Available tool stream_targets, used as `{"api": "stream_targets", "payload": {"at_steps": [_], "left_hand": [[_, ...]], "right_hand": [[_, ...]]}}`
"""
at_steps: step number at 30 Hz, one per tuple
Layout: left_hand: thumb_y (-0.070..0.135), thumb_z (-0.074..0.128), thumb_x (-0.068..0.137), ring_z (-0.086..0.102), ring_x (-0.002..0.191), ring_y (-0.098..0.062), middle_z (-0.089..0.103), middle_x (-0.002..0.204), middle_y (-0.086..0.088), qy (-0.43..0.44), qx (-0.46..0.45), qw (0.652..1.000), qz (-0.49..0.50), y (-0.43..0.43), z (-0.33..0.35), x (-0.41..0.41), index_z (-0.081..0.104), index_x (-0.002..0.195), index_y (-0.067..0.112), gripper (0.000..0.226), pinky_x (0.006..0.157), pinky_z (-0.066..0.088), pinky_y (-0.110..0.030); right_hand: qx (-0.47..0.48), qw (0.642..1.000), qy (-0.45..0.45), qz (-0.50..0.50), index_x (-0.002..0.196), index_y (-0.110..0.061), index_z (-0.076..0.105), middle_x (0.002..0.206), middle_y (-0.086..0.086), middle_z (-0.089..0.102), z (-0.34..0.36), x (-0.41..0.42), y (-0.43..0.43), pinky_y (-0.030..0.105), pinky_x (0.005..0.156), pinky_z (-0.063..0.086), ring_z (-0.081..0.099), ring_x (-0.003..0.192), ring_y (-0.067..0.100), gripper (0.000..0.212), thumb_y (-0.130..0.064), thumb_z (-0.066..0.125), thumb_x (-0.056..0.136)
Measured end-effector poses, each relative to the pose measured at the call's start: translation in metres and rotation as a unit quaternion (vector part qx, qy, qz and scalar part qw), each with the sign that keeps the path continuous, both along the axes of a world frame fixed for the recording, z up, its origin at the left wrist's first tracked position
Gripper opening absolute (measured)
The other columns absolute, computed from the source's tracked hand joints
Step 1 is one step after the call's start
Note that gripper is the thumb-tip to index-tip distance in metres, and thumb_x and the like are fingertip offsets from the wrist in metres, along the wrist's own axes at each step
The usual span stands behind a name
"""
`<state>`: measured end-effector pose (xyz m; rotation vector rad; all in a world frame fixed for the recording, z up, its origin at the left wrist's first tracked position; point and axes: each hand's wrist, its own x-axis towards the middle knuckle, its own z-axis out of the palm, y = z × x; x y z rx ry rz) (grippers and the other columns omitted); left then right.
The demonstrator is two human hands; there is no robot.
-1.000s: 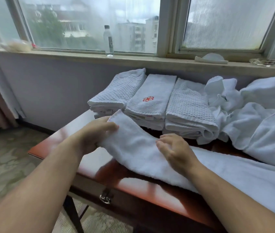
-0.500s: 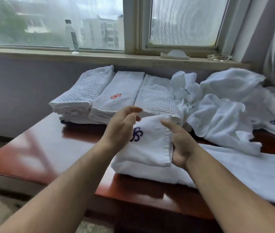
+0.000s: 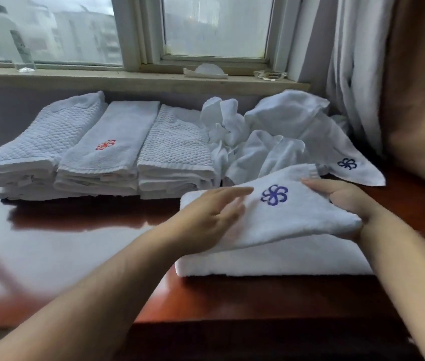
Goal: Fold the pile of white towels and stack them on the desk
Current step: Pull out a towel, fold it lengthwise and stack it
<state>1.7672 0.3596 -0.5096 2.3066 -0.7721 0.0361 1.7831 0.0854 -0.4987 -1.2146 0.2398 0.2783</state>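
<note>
So L hand (image 3: 216,217) flat on towel (image 3: 297,222), R hand (image 3: 344,201) grips it.

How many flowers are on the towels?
3: red flower on the middle stack, blue flower on the held towel, second blue flower on the loose towel, right. Others may be hidden.

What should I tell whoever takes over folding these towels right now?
Left hand: open, flat on the white terry towel with a blue flower emblem.
Right hand: holds that towel's upper flap at its right edge, not yet laid flat.
The towel lies on the red-brown wooden desk, front right.
Done: three stacks of folded white towels at back left.
Left: finish this fold, stack it, then fold the crumpled white towel pile behind.
</note>
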Motion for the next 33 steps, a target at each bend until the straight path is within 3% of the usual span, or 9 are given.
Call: {"api": "stream_targets", "payload": {"at_steps": [5, 10, 12, 15, 20, 25, 28, 30, 33], "left_hand": [[0.04, 0.049, 0.103, 0.024, 0.146, -0.006, 0.037, 0.158, 0.014, -0.043, 0.096, 0.993, -0.053, -0.059, -0.001, 0.014, 0.039, 0.152, 0.039, 0.05, 0.119, 0.017, -0.025], [0.05, 0.047, 0.101, 0.016, 0.15, -0.009, 0.028, 0.162, 0.014, -0.083, 0.176, 0.977, -0.092, -0.103, -0.014, 0.028, 0.031, 0.154, 0.043, 0.056, 0.118, 0.01, -0.03], [0.055, 0.045, 0.099, 0.011, 0.151, -0.01, 0.022, 0.164, 0.014, -0.087, 0.222, 0.966, -0.096, -0.109, -0.024, 0.033, 0.027, 0.155, 0.044, 0.06, 0.12, 0.006, -0.032], [0.064, 0.035, 0.098, 0.003, 0.151, -0.007, 0.011, 0.166, 0.017, -0.08, 0.267, 0.956, -0.097, -0.111, -0.038, 0.037, 0.018, 0.157, 0.044, 0.065, 0.121, 0.0, -0.032], [0.071, 0.016, 0.092, 0.001, 0.152, -0.007, 0.005, 0.167, 0.02, -0.078, 0.271, 0.954, -0.098, -0.105, -0.044, 0.037, 0.012, 0.158, 0.045, 0.071, 0.121, -0.002, -0.029], [0.073, 0.014, 0.089, 0.002, 0.152, -0.006, 0.006, 0.166, 0.021, -0.074, 0.268, 0.954, -0.115, -0.099, -0.042, 0.037, 0.012, 0.158, 0.047, 0.073, 0.124, 0.001, -0.031], [0.069, 0.019, 0.092, 0.011, 0.15, -0.004, 0.018, 0.165, 0.02, -0.078, 0.233, 0.963, -0.108, -0.097, -0.042, 0.036, 0.025, 0.156, 0.045, 0.069, 0.121, 0.006, -0.027], [0.062, 0.026, 0.096, 0.021, 0.147, -0.005, 0.029, 0.161, 0.018, -0.097, 0.205, 0.97, -0.086, -0.097, -0.043, 0.035, 0.035, 0.152, 0.042, 0.06, 0.119, 0.013, -0.026], [0.058, 0.029, 0.098, 0.027, 0.146, -0.009, 0.036, 0.158, 0.015, -0.114, 0.194, 0.974, -0.007, -0.093, -0.047, 0.03, 0.037, 0.15, 0.04, 0.056, 0.119, 0.02, -0.031]], "right_hand": [[-0.016, 0.989, -0.001, -0.146, 0.121, -0.013, 0.068, 0.097, 0.024, 0.064, 0.006, -0.009, -0.101, 0.028, 0.074, 0.051, 0.067, 0.079, 0.025, 0.04, -0.038, 0.063, 0.09], [-0.208, 0.968, 0.04, -0.134, 0.098, 0.007, 0.068, 0.088, 0.019, 0.076, -0.004, -0.01, -0.163, 0.033, 0.072, 0.055, 0.075, 0.075, 0.018, 0.035, -0.027, 0.059, 0.097], [-0.3, 0.947, 0.018, -0.111, 0.101, 0.004, 0.073, 0.098, 0.018, 0.077, -0.015, -0.009, -0.173, 0.03, 0.074, 0.058, 0.075, 0.084, 0.018, 0.032, -0.024, 0.072, 0.085], [-0.397, 0.912, 0.007, -0.106, 0.093, -0.004, 0.076, 0.089, 0.011, 0.078, -0.032, -0.008, -0.178, 0.03, 0.066, 0.055, 0.073, 0.072, 0.018, 0.02, -0.024, 0.077, 0.089], [-0.557, 0.824, -0.01, -0.102, 0.093, 0.004, 0.068, 0.074, 0.003, 0.058, -0.036, -0.002, -0.173, 0.032, 0.061, 0.035, 0.049, 0.067, 0.019, 0.041, -0.036, 0.075, 0.087], [-0.708, 0.701, 0.083, -0.014, 0.084, 0.002, 0.065, 0.074, 0.008, 0.058, -0.014, 0.001, -0.152, 0.029, 0.054, 0.036, 0.053, 0.067, 0.023, 0.031, -0.027, 0.064, 0.093], [-0.781, 0.615, 0.086, -0.067, 0.119, -0.006, 0.058, 0.114, 0.015, 0.061, -0.004, -0.001, -0.126, 0.037, 0.081, 0.051, 0.061, 0.105, 0.034, 0.031, -0.021, 0.059, 0.092], [-0.762, 0.637, -0.024, -0.119, 0.131, -0.015, 0.056, 0.131, 0.013, 0.057, -0.004, -0.003, -0.103, 0.043, 0.099, 0.048, 0.054, 0.121, 0.034, 0.04, -0.027, 0.058, 0.094], [-0.672, 0.703, -0.226, -0.057, 0.122, -0.016, 0.065, 0.123, 0.007, 0.06, -0.024, -0.013, -0.062, 0.039, 0.101, 0.044, 0.054, 0.117, 0.027, 0.028, -0.025, 0.059, 0.096]]}}
